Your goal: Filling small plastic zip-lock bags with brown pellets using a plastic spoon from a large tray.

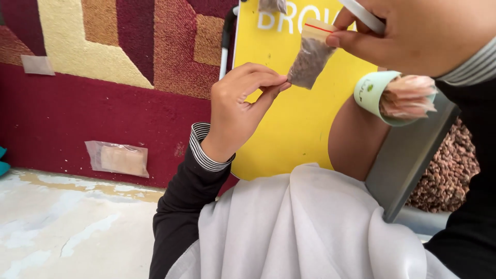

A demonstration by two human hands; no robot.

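Observation:
A small clear zip bag (pixel 310 58) filled with brown grains hangs between my two hands in front of a yellow board (pixel 289 134). My left hand (pixel 238 106) pinches the bag's lower corner with thumb and fingertips. My right hand (pixel 413 33) holds the bag's top edge, which carries a red line, and also grips a white stick-like object (pixel 362 14). Both sleeves are black with striped cuffs.
A pale green paper cup (pixel 373 94) with pink wrappers inside sits by a grey tray (pixel 408 155) of brown grains (pixel 447 173). White cloth (pixel 305 227) covers my lap. A red and yellow patterned carpet (pixel 103 62) holds an empty plastic bag (pixel 118 158).

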